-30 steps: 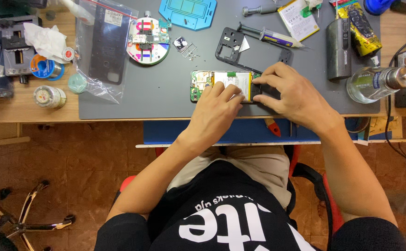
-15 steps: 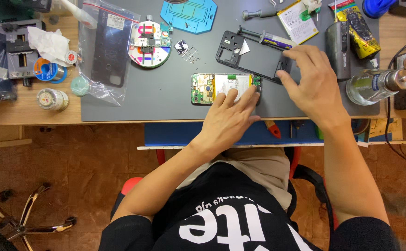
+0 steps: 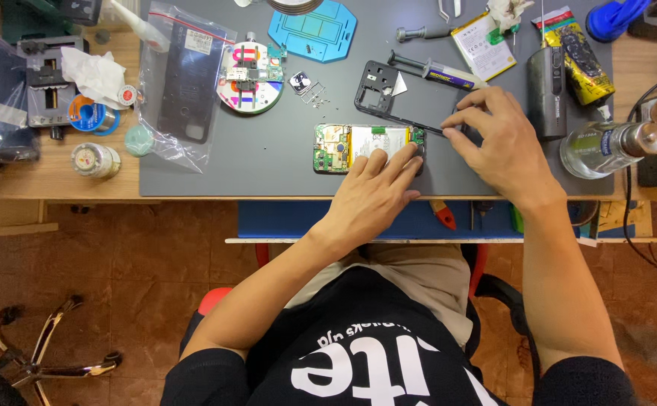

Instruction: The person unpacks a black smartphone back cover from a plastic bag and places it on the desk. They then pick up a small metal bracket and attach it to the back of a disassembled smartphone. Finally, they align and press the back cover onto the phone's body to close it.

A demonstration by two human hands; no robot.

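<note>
On grey mat (image 3: 268,162), our left hand (image 3: 373,197) presses opened phone (image 3: 366,146) flat; right hand (image 3: 498,143) pinches black frame (image 3: 381,89); we advise lifting frame level, slowly.

A second ago both hands sit close together on the opened phone (image 3: 366,148), the right hand (image 3: 498,146) covering its right end. Now the right hand is off the phone and lies further up and to the right on the grey mat (image 3: 268,169), its fingertips at the lower right edge of the black phone frame (image 3: 398,98), so the phone's right end and its battery show. The left hand (image 3: 373,197) has slid a little right along the phone; its fingers now spread over the battery and the phone's right end, rather than the middle.
</note>
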